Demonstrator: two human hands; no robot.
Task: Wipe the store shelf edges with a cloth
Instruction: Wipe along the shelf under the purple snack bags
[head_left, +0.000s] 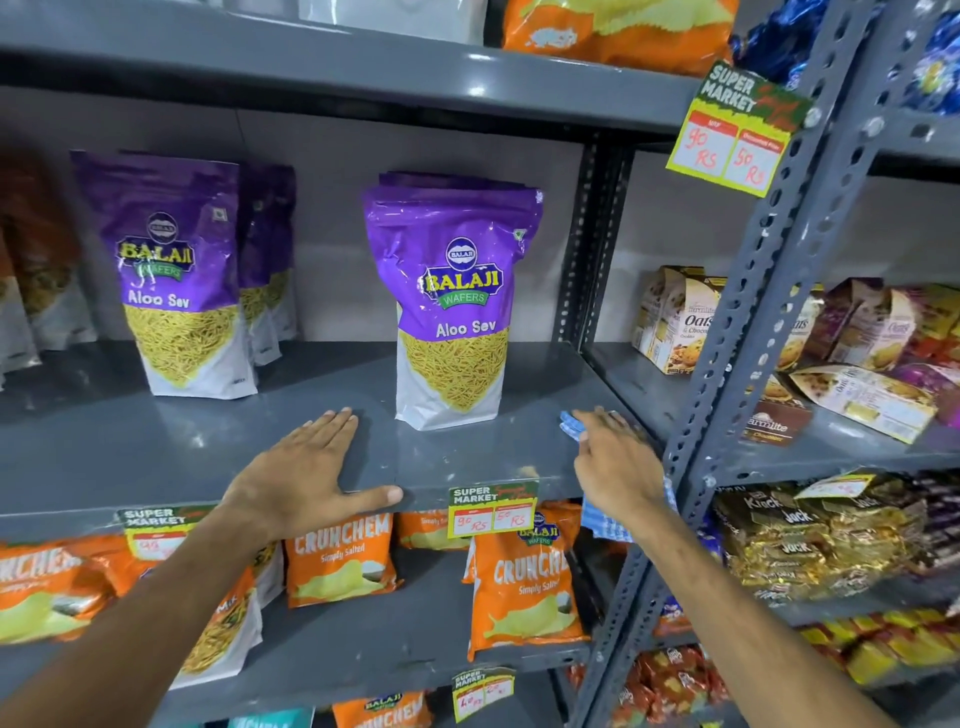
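Pressing 1 cloth (605, 522), R hand (615, 457) | L hand (296, 478) flat, 1 shelf (156, 441)

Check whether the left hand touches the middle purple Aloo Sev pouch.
Apart. Head view: bare grey metal shelf shows between the left hand and the purple Aloo Sev pouch.

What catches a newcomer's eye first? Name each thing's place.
The purple Balaji Aloo Sev pouch stands upright at the centre of the frame. Near its foot the left hand lies flat on the grey shelf, while the right hand presses a blue checked cloth at the shelf's right end. A yellow Super Market price tag hangs upper right.
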